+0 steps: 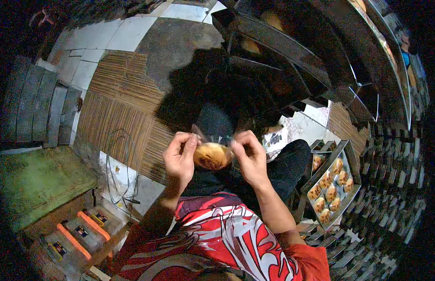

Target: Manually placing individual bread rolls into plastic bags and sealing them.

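Note:
A round browned bun (212,155) in a clear plastic bag hangs between my two hands, above my lap. My left hand (182,152) pinches the left upper corner of the bag between thumb and fingers. On the other side, my right hand (251,154) pinches the bag's right upper edge; its fingertips are slightly blurred. Dark marks show on the bun's top. To my right, a metal tray (354,168) holds several similar browned buns (331,193), and one more bun (316,163) lies in a neighbouring compartment.
Stacked dark trays (273,66) rise ahead and to the right. More racked trays (396,165) stand at the far right. A green surface (38,182) is at the left, above plastic containers with orange edges (94,224). A cable loop (106,168) lies on the floor.

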